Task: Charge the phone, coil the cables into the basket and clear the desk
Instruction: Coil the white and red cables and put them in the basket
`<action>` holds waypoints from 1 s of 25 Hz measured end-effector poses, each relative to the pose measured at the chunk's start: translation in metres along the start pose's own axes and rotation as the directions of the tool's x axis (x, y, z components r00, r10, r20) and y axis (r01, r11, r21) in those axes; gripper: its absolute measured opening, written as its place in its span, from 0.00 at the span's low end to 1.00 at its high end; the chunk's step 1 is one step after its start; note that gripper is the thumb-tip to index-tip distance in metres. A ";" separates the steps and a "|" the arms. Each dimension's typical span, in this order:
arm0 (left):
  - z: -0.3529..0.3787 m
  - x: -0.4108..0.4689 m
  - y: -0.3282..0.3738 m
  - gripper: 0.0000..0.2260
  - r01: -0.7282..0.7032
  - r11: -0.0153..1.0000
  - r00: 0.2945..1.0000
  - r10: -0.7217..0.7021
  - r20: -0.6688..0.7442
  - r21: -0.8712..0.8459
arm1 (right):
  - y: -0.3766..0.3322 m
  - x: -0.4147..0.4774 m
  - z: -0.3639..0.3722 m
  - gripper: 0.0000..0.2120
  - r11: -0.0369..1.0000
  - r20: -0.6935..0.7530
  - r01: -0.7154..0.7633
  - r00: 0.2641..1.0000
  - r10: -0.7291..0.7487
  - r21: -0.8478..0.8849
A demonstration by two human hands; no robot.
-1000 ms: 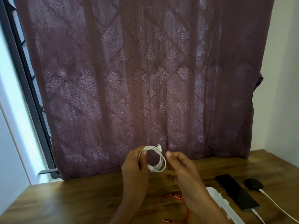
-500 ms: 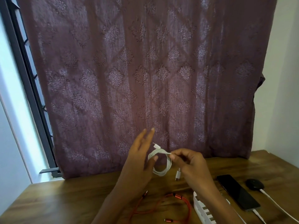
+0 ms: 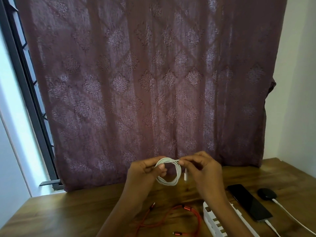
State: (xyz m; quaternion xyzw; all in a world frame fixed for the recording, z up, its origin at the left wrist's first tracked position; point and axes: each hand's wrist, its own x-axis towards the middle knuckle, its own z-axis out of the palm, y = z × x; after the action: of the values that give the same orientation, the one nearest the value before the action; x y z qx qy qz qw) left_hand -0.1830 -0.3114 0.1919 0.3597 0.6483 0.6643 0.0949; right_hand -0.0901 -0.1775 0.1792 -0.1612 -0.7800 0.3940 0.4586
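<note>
Fingers (image 3: 159,168) curled — white cable (image 3: 171,181) aloft

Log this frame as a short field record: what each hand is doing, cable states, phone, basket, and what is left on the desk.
left hand: holds the coiled white cable above the desk
right hand: fingers pinch the top of the same coil; one plug end dangles beside it
red cable: lies loose and uncoiled on the wooden desk
phone: flat on the desk, screen dark, a white lead plugged into its near end
white basket: on the desk under the right forearm, contents not visible
black round object: beside the phone, a white lead attached
</note>
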 end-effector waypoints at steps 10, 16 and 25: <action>0.005 -0.007 -0.008 0.11 0.104 0.992 0.980 -0.113 -0.161 -0.067 | -0.008 -0.014 0.013 0.06 0.797 0.275 -0.404 0.911 0.307 0.449; 0.003 -0.007 -0.007 0.13 0.112 0.993 0.989 -0.116 -0.095 -0.045 | -0.010 -0.017 0.013 0.09 0.556 0.414 -0.570 0.822 0.392 0.605; 0.007 -0.004 -0.012 0.08 0.176 0.969 0.972 -0.199 -0.122 -0.174 | -0.007 -0.020 0.007 0.11 0.736 0.406 -0.528 0.837 0.367 0.424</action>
State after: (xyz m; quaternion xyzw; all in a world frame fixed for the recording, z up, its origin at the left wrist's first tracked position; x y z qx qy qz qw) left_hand -0.1803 -0.3067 0.1782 0.2408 0.6284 0.7261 0.1410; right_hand -0.0848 -0.1972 0.1712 -0.1554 -0.6401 0.7087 0.2527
